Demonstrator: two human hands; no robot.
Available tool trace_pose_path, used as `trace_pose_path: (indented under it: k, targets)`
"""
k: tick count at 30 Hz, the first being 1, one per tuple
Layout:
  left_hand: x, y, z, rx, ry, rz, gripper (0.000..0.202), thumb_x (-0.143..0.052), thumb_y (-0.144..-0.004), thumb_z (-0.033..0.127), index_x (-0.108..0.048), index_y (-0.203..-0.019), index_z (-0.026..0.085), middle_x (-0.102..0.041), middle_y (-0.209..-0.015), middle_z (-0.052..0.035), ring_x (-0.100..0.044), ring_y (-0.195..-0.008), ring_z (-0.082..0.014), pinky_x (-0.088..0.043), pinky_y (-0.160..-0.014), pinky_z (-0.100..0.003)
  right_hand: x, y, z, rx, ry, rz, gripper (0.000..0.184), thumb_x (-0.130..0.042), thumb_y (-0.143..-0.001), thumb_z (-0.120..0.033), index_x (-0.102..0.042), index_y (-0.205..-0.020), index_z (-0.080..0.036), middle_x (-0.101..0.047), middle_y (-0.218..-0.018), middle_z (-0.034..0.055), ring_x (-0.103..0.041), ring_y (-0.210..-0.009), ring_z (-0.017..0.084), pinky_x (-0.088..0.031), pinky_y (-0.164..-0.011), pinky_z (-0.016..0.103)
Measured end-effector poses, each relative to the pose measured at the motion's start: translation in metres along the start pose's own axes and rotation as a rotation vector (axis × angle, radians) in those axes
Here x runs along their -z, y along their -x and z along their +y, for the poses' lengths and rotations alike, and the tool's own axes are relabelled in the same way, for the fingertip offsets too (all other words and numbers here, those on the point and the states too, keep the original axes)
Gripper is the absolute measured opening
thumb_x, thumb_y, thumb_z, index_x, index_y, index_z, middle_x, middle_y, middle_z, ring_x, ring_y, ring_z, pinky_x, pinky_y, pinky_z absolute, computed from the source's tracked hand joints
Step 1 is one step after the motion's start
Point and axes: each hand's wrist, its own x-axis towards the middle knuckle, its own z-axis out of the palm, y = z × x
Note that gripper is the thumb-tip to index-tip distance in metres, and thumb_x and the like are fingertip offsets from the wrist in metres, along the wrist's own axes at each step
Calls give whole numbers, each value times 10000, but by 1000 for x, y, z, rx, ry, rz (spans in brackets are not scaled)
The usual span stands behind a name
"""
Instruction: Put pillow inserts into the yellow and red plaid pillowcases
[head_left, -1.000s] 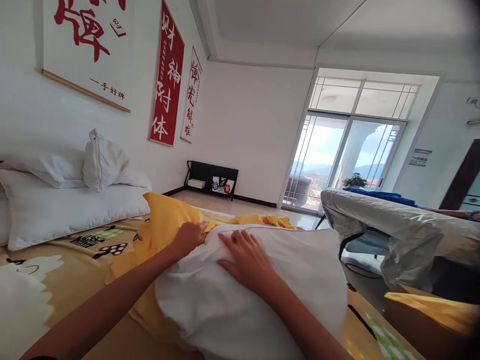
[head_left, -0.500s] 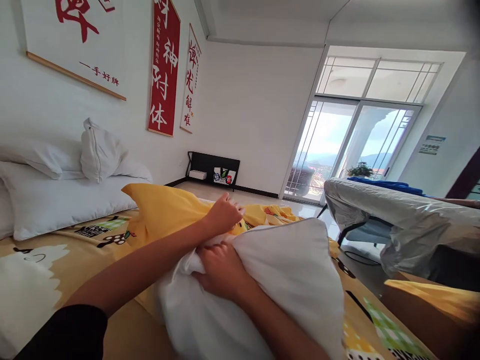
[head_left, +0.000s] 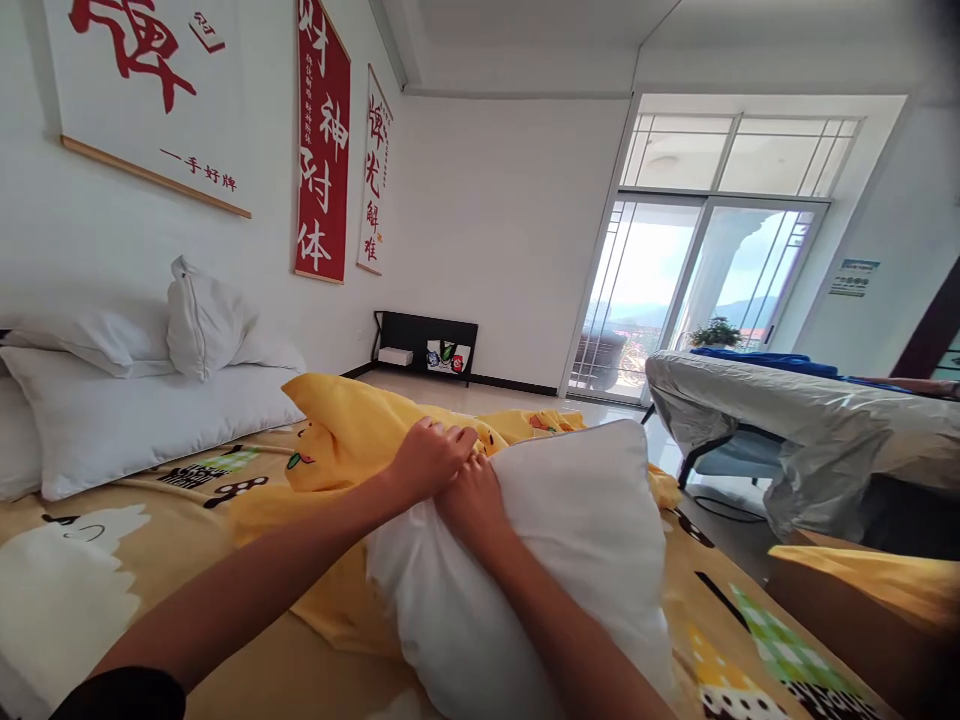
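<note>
A plump white pillow (head_left: pixel 585 540) lies in front of me on a bed sheet (head_left: pixel 247 640) printed with animals. My right hand (head_left: pixel 474 500) is closed on the gathered near-left part of this pillow. Pressed against it, my left hand (head_left: pixel 435 455) has its fingers curled around the edge of a yellow pillowcase (head_left: pixel 352 420). The pillowcase spreads out behind and to the left of both hands, one corner raised. Where cloth and pillow meet, the fingers partly hide the edges.
More white pillows (head_left: pixel 150 420) are piled at the left by the wall. A plastic-covered table (head_left: pixel 750 390) with a blue cloth (head_left: pixel 757 360) and a chair (head_left: pixel 735 460) stand at right. Another person's arm (head_left: pixel 915 386) reaches in there. A cardboard box (head_left: pixel 840 610) sits at lower right.
My right hand has moved up and right, beside my left hand. The left hand has come slightly lower and left. The white pillow's near-left part has been drawn inward.
</note>
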Motion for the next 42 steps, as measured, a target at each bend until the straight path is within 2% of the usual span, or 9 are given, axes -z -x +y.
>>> trace_pose_path:
  k: [5,11,15,23,28,31,35,39,42]
  targets:
    - [-16,4,11,-43,129,-49,159,-457,-890,142,-565,-998,184,-688,-832,-65,-647,-720,-216,-378,-610,-299,-3,18,12,55,9,28,273,-443,-920,-231,-666,-1048,-141,-672,-1014,142,-568,-980,257,-368,-887,397]
    - [-32,25,-11,120,289,-113,249,-372,-968,315,-562,-859,198,-677,-733,-38,-619,-650,-189,-300,-542,-259,7,80,61,176,108,382,482,-434,-950,-395,-470,-1375,-170,-544,-1355,120,-464,-1238,254,-266,-1061,414]
    - [-23,28,-7,202,502,-69,323,-379,-966,380,-504,-728,201,-604,-619,1,-556,-581,-154,-286,-540,-242,21,107,85,23,250,527,570,-423,-930,-527,-488,-1353,-151,-557,-1322,169,-503,-1183,307,-260,-1011,489]
    - [5,0,40,24,484,160,288,-355,-977,319,-509,-768,194,-638,-721,-11,-580,-657,-159,-325,-594,-264,-5,91,43,270,112,515,174,-518,-743,-89,-585,-627,-200,-585,-652,44,-488,-654,188,-317,-668,326]
    - [6,-9,59,-167,366,125,209,-393,-956,282,-537,-838,187,-664,-790,-21,-606,-689,-183,-374,-618,-292,-25,64,23,248,178,548,219,-498,-776,-61,-650,-710,-204,-622,-686,65,-519,-709,221,-352,-725,353]
    - [-6,8,52,-179,336,86,202,-397,-953,256,-542,-832,182,-663,-773,-24,-606,-686,-181,-386,-631,-296,-29,64,50,175,157,521,209,-513,-788,-54,-669,-751,-189,-644,-721,61,-541,-724,214,-348,-706,344]
    - [-31,31,28,-105,350,64,239,-394,-958,258,-523,-772,184,-649,-726,-20,-588,-663,-162,-371,-621,-286,-26,82,85,90,113,450,338,-537,-847,-153,-634,-1170,-172,-676,-881,59,-567,-805,207,-363,-755,332]
    - [-45,36,19,-106,377,153,251,-393,-946,241,-492,-721,188,-623,-693,-20,-554,-633,-153,-351,-610,-285,-5,97,90,146,117,439,421,-521,-890,-305,-568,-1285,-166,-658,-932,82,-565,-853,222,-385,-797,346]
    - [-45,43,20,-112,398,262,284,-366,-953,241,-472,-694,192,-595,-653,-17,-517,-590,-148,-332,-591,-287,26,112,106,44,153,617,400,-514,-896,-390,-598,-1251,-226,-652,-1025,90,-592,-935,253,-391,-873,410]
